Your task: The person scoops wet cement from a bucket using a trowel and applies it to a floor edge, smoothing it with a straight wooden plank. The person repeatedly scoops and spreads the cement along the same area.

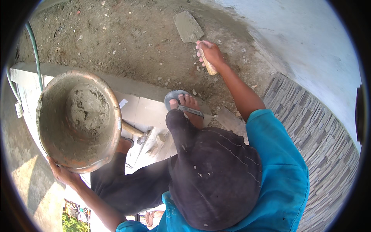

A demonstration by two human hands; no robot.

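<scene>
My left hand [63,173] grips the lower rim of a round, mortar-smeared bucket [117,116], tilted so that its inside shows. Wet grey mortar [91,106] lies at the bottom of it. My right arm reaches out ahead, and my right hand [210,54] is closed round the wooden handle of a trowel [188,26]. The trowel's flat blade, coated in grey, points away from me over the rough ground [127,38]. I cannot tell whether the blade touches the ground.
A hammer [133,128] with a wooden handle lies on the pale tiled step [135,106], partly behind the bucket. My sandalled foot [187,104] stands at the step's edge. A green hose [34,54] runs at the left. A white wall [309,42] and grey strip-stone tiling [313,143] border the right.
</scene>
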